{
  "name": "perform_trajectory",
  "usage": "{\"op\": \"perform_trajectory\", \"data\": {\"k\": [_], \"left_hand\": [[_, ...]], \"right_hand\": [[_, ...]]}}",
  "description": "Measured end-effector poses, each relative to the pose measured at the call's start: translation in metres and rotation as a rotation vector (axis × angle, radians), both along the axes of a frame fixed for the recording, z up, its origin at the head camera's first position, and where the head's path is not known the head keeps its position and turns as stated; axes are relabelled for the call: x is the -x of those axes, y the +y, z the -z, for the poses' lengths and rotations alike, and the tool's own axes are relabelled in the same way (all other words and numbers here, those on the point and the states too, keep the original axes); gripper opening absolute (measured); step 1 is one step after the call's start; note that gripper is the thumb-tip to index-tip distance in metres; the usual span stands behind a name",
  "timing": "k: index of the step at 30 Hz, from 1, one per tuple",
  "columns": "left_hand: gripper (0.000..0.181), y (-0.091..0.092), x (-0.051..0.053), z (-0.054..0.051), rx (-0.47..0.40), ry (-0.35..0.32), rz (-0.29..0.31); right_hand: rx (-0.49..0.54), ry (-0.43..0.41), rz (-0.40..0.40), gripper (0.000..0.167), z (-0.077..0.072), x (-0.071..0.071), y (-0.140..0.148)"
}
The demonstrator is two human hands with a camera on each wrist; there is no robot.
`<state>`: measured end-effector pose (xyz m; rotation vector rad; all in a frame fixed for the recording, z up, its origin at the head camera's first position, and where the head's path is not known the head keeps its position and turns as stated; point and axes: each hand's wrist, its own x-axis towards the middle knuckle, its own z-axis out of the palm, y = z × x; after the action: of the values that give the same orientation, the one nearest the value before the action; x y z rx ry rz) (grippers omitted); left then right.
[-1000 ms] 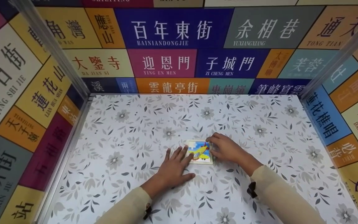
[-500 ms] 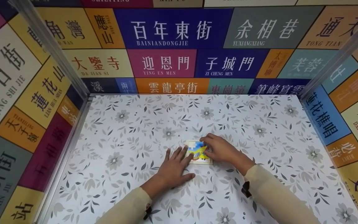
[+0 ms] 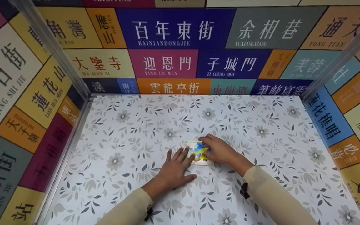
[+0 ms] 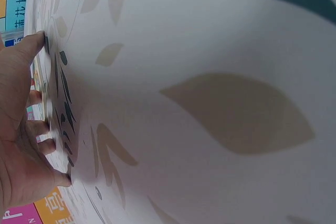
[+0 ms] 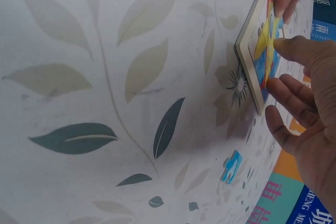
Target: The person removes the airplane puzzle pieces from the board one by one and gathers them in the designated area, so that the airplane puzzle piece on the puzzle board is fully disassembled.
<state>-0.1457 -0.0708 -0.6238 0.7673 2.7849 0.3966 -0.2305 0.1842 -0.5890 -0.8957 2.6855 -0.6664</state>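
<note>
Touching a puzzle on the counter.
With left hand spread and right hand loosely bent, tips apart.

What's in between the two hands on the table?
A pale-framed jigsaw puzzle lies between the left hand and the right hand, both partly covering it. You can see that in the head view.

We see a floral tabletop, coloured wall panels (a dark blue one reads BAINIANDONGJIE) and grey corner posts
</note>
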Motion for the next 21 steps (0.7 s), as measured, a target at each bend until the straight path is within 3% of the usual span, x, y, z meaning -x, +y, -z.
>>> {"op": "perform_trajectory", "data": {"k": [21], "left_hand": [[0.086, -0.001, 0.0, 0.0, -0.018, -0.012, 0.001]], "right_hand": [[0.033, 0.026, -0.001, 0.057, 0.005, -0.001, -0.011]]}}
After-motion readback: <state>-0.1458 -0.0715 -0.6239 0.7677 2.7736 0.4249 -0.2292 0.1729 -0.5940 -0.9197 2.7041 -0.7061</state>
